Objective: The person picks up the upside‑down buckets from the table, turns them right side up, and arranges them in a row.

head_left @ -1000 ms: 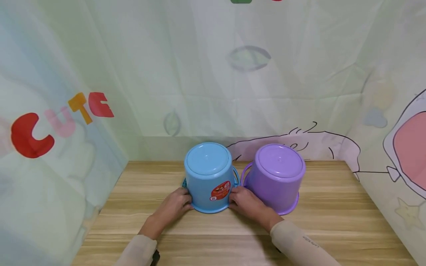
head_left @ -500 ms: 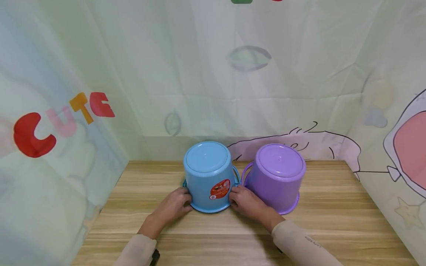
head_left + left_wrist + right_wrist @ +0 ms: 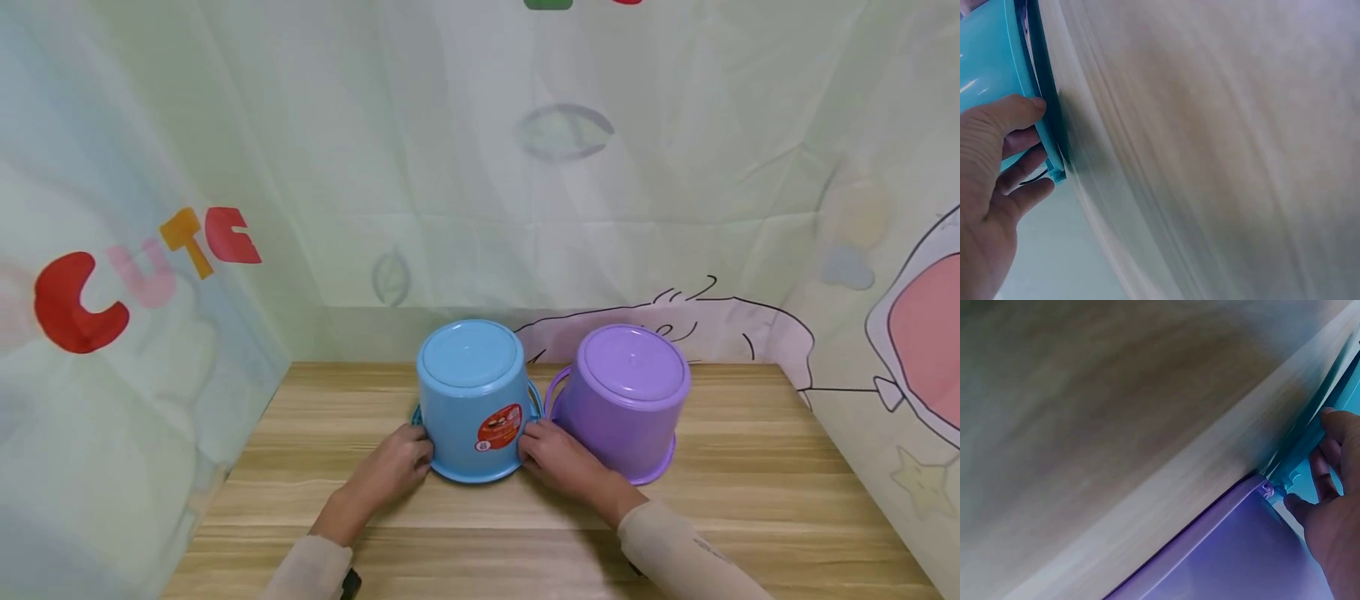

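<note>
A blue bucket (image 3: 471,358) with a red label stands upside down on the wooden table (image 3: 465,558), its base facing up. My left hand (image 3: 393,462) grips its rim on the left side; in the left wrist view the thumb (image 3: 1019,112) lies on the rim and the other fingers are bent beside it. On the opposite side my right hand (image 3: 558,454) holds the rim between thumb and bent fingers, as the right wrist view shows. Just right of that hand, a purple bucket (image 3: 633,367) is also upside down, its handle (image 3: 553,392) close to the blue bucket's handle (image 3: 536,400).
Behind the table hangs a pale printed curtain (image 3: 465,217). More of it runs along the left side with coloured letters, and along the right with a balloon drawing (image 3: 930,325). The purple bucket crowds the right hand's side.
Both hands keep their hold on the blue bucket's rim. The bucket shifts only very slightly in the head view, and the purple bucket stays in place.
</note>
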A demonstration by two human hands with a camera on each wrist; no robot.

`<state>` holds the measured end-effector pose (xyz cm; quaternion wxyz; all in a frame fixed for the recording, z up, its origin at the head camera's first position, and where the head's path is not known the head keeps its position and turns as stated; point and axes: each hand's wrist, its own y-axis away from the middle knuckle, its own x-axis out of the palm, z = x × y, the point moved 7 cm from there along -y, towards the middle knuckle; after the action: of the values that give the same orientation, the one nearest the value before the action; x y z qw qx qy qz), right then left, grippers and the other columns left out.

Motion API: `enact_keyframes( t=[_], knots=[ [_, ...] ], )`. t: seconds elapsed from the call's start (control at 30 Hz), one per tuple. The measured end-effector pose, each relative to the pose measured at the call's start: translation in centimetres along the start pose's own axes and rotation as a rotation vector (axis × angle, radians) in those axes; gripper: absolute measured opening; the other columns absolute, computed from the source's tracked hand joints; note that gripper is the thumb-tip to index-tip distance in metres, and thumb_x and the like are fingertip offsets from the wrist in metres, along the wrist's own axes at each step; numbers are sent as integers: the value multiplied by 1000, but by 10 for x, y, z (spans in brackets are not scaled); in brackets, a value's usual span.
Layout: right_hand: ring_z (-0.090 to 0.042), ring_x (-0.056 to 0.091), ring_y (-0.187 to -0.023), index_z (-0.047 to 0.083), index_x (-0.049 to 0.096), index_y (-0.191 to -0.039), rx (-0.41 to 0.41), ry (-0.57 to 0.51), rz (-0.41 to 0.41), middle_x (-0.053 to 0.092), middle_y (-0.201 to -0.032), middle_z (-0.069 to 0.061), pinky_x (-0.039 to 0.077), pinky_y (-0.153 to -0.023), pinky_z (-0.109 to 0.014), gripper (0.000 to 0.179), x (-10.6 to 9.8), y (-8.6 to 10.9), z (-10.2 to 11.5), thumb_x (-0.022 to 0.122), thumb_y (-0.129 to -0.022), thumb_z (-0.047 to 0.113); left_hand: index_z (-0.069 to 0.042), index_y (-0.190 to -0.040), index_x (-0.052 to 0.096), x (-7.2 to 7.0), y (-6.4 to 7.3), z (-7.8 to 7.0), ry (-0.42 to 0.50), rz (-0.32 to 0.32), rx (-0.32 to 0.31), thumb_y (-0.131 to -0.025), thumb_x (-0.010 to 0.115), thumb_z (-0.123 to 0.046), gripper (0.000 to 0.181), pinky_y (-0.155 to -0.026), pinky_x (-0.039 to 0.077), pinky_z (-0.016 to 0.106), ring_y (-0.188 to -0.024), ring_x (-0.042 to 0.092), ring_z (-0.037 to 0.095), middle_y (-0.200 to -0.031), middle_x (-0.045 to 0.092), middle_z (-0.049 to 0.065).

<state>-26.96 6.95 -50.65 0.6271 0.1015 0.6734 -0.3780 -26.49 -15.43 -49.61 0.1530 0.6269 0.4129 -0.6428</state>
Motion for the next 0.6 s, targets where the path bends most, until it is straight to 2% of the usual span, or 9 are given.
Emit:
enact_keyframes(
  t=[0.37, 0.6],
  knots=[
    [-13, 50, -85, 18, 60, -84, -70, -30, -35, 52, -90, 6, 47, -75, -25, 19, -5, 8, -1, 76, -92, 11, -12, -74, 65, -3, 1, -6, 27, -32, -17, -75, 81, 5, 23, -65, 50, 24, -76, 47, 11, -80, 56, -4],
    [-13, 51, -86, 17, 59, -85, -120, -63, -98, 52, -91, 5, 46, -75, -25, 20, -9, 13, -2, 77, -90, 9, -15, -72, 59, -5, 2, -9, 54, -53, -36, -74, 78, 5, 27, -65, 45, 23, -77, 44, 11, -78, 50, -7]
  ],
)
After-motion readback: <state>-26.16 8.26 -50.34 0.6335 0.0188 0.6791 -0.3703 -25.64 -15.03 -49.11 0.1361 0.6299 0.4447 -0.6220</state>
